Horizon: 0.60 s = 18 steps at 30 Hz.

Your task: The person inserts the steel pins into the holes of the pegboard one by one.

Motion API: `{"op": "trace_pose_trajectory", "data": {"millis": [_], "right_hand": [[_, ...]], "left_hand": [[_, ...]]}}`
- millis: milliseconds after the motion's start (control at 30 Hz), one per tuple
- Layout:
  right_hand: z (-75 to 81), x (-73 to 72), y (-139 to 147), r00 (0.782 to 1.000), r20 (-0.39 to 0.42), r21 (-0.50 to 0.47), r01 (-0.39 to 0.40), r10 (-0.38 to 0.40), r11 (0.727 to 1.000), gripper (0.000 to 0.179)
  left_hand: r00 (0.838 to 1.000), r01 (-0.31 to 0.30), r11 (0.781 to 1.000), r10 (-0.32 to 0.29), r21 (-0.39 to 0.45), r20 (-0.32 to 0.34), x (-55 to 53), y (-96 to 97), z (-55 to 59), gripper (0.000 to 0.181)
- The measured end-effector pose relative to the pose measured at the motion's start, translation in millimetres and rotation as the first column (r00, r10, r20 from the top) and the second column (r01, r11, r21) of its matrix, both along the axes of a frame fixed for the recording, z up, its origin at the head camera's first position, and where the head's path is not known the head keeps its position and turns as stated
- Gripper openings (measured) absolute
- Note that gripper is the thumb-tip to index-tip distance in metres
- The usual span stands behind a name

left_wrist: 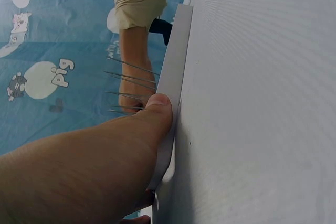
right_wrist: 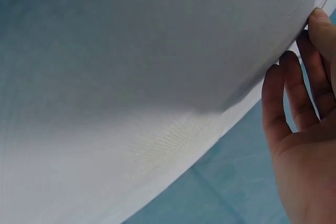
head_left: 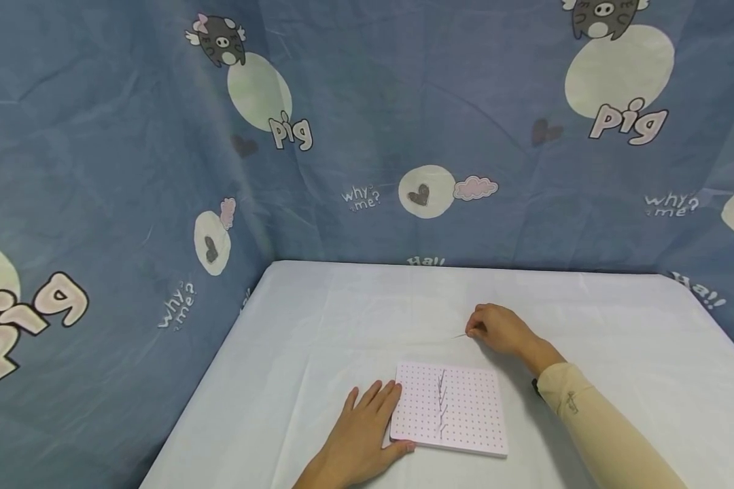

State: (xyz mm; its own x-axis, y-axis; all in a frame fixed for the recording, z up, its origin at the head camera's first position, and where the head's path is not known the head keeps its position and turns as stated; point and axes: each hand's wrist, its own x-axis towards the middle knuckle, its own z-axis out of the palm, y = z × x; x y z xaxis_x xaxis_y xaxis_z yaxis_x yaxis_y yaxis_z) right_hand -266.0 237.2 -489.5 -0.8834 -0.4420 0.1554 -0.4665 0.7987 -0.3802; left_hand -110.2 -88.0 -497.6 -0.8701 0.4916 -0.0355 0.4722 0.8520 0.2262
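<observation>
On the table lies a white pegboard (head_left: 474,414) with rows of small holes. Several thin metal needles (left_wrist: 123,74) stand up from it in one column, tilted at slightly different angles. My left hand (head_left: 357,435) rests at the board's near left corner, fingers extended along the left side and thumb against the front edge. Beyond the board's far right corner, my right hand (head_left: 500,329) pinches a thin needle (head_left: 459,336) between thumb and index finger, its tip pointing left. In the right wrist view, the other fingers (right_wrist: 274,98) of this hand are spread apart, loosely bent.
A white cloth covers the table (head_left: 355,305). Blue fabric (head_left: 367,102) printed with pigs and lettering hangs behind the table and along its left side. A dark band (head_left: 535,388) sits at the right wrist, by the sleeve cuff.
</observation>
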Motion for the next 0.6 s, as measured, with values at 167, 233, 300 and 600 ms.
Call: {"op": "trace_pose_trajectory", "data": {"millis": [167,233,300,600], "right_hand": [[-0.3,2.4,0.8,1.000,-0.009,0.011,0.009,-0.009,1.000,0.011],[0.7,3.5,1.0,1.000,-0.002,0.004,0.014,-0.014,1.000,0.011],[2.1,4.5,1.1,1.000,0.010,-0.005,0.021,-0.021,1.000,0.011],[5.4,7.5,9.2,0.998,0.059,-0.086,0.011,-0.006,0.996,0.009]], "left_hand": [[1.000,0.007,1.000,-0.007,0.010,-0.002,-0.3,0.7,-1.2,0.093],[1.000,0.005,1.000,-0.005,0.007,0.002,-0.3,0.7,-1.5,0.093],[1.000,0.003,1.000,-0.003,0.000,0.000,-0.4,0.2,-1.8,0.093],[1.000,0.007,1.000,-0.007,0.002,-0.001,0.4,-0.9,0.2,0.093]]}}
